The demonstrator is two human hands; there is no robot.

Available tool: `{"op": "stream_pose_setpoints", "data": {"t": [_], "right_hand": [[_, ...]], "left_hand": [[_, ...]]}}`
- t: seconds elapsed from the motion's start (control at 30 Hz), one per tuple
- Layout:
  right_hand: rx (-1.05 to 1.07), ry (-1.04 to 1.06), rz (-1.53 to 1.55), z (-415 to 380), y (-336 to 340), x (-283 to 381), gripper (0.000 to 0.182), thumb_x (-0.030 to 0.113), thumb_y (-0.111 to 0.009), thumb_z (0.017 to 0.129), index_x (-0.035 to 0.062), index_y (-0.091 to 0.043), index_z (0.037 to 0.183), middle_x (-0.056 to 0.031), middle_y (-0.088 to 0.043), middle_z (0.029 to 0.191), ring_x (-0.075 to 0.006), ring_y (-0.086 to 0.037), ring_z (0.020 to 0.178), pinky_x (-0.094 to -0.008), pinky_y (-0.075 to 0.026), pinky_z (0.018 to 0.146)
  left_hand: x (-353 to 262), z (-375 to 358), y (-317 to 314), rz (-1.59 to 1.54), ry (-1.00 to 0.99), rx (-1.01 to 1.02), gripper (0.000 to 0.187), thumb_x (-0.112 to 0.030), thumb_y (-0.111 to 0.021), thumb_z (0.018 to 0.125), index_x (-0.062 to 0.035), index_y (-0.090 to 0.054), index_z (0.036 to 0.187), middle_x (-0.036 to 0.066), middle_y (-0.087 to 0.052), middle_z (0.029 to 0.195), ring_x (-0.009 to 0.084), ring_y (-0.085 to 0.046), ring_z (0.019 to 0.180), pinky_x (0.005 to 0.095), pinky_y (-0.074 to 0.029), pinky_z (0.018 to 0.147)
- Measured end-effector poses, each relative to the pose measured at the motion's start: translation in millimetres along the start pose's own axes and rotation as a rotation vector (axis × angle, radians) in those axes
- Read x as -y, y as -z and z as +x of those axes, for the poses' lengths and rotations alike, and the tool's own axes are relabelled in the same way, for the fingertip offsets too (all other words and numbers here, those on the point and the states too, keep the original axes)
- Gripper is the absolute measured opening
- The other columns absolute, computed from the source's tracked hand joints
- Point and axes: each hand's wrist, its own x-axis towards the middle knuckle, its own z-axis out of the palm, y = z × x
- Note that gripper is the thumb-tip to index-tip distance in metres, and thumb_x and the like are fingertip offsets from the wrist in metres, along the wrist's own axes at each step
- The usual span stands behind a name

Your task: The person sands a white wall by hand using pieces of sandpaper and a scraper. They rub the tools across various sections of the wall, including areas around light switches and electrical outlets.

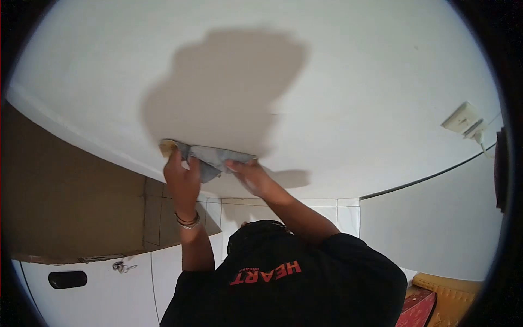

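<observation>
A folded grey cloth [210,156] stretches between my hands, close against the white wall. My left hand [183,177] grips its left end, where a small tan patch [166,147] shows at the fingertips. My right hand [249,175] pinches the cloth's right part, thumb lying along its face. A lower fold hangs down between both hands. Dark bands circle my left wrist.
The white wall [370,125] fills the upper view, with shadows cast on it. A socket with a plug [467,121] is at right. White cabinet doors [109,294] with keys [122,266] stand lower left, below a brown surface [71,191].
</observation>
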Motion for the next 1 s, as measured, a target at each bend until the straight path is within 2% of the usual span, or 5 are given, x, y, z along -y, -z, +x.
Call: {"op": "stream_pose_setpoints", "data": {"t": [0.27,0.47,0.6,0.73,1.0], "right_hand": [[-0.255,-0.074,-0.342,-118,175,119,0.03,0.02,-0.058,0.084,-0.0006,-0.057,0.106,-0.0034,-0.059,0.102,-0.0115,-0.052,0.094,-0.0259,-0.04,0.085],[-0.384,-0.142,-0.939,-175,173,261,0.03,0.023,-0.059,0.085,-0.003,-0.062,0.099,-0.0019,-0.062,0.095,-0.0109,-0.054,0.092,-0.0251,-0.041,0.085],[-0.422,-0.178,-1.385,-173,145,311,0.048,0.033,-0.059,0.085,-0.005,-0.054,0.057,0.0046,-0.037,0.052,-0.0071,-0.034,0.053,-0.0265,-0.032,0.047],[-0.505,-0.332,-1.504,-143,97,300,0.055,0.037,-0.059,0.084,-0.0029,-0.044,0.049,0.0037,-0.031,0.048,-0.0078,-0.03,0.048,-0.0277,-0.028,0.043],[0.005,-0.468,-1.46,-42,-9,167,0.06,0.048,-0.049,0.087,-0.0001,-0.043,0.051,0.0001,-0.032,0.045,-0.0092,-0.032,0.045,-0.0295,-0.03,0.042]], "left_hand": [[-117,-55,-130,-0.159,-0.003,0.453,0.019,-0.014,-0.058,0.075,0.002,-0.053,0.067,0.02,-0.055,0.065,0.035,-0.053,0.057,0.0399,-0.041,0.053],[-170,-95,-219,-0.694,0.021,0.505,0.032,-0.024,-0.06,0.081,0.0028,-0.052,0.065,0.018,-0.05,0.058,0.0312,-0.046,0.05,0.0368,-0.036,0.047],[-187,-95,-223,-0.773,0.074,0.494,0.035,-0.025,-0.058,0.084,0.0037,-0.051,0.066,0.018,-0.048,0.057,0.0286,-0.042,0.049,0.0346,-0.033,0.046],[-162,-88,-203,-0.77,0.092,0.446,0.035,-0.024,-0.058,0.085,0.0041,-0.051,0.067,0.015,-0.046,0.055,0.0219,-0.038,0.048,0.032,-0.031,0.046],[5,-77,-112,-0.91,0.47,0.202,0.031,-0.024,-0.058,0.086,-0.0023,-0.054,0.065,-0.001,-0.046,0.054,0.0084,-0.037,0.051,0.0271,-0.032,0.048]]}}
